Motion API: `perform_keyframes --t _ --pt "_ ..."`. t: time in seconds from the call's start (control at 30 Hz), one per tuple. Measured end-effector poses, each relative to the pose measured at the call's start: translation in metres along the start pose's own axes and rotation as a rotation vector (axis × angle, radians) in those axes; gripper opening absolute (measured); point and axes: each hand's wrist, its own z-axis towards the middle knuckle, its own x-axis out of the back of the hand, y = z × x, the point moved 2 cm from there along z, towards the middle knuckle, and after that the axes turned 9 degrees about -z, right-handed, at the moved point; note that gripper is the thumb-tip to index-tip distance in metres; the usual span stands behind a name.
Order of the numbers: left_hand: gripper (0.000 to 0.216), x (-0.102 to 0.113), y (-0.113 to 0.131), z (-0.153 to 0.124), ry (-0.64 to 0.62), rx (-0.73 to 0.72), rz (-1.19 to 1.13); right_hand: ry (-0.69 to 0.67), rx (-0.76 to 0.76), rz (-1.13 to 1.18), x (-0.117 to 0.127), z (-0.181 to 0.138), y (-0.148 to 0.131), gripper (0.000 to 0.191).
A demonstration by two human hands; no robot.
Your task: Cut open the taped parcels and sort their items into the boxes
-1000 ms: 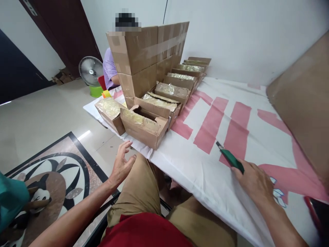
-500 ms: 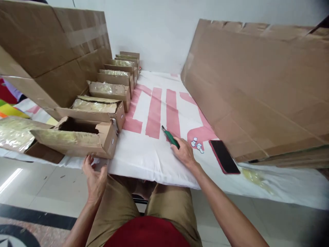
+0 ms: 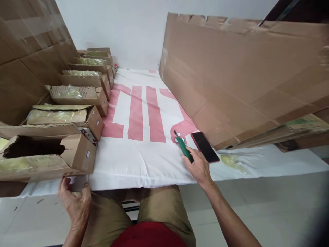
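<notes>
My right hand (image 3: 198, 167) grips a green utility knife (image 3: 184, 149) and rests on the white and pink table cover (image 3: 138, 157), the blade end pointing away from me. A phone in a red case (image 3: 205, 146) lies just right of the knife. My left hand (image 3: 75, 200) is at the table's near edge, under the nearest open cardboard box (image 3: 48, 157). Its fingers curl at the edge of the cloth below that box. What they hold, if anything, is hidden.
A row of several open cardboard boxes (image 3: 77, 94) with plastic-wrapped contents runs along the left toward the wall. A big carton (image 3: 23, 61) stands behind them. Large flat cardboard sheets (image 3: 239, 79) lean at the right. A small plastic scrap (image 3: 232, 162) lies near the front edge.
The view swung right. My right hand slid the knife right, next to the phone. My left hand came up from my lap to the cloth edge under the nearest box.
</notes>
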Motion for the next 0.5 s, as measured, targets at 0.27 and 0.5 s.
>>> perform_keyframes --t 0.27,0.5 --pt "0.077 0.001 -0.003 -0.003 0.007 0.046 -0.026 -0.022 -0.117 -0.216 0.007 -0.021 0.04 0.037" --pt "0.08 0.012 -0.001 -0.003 0.011 0.281 -0.185 0.112 0.023 -0.185 0.021 -0.014 0.018 0.043"
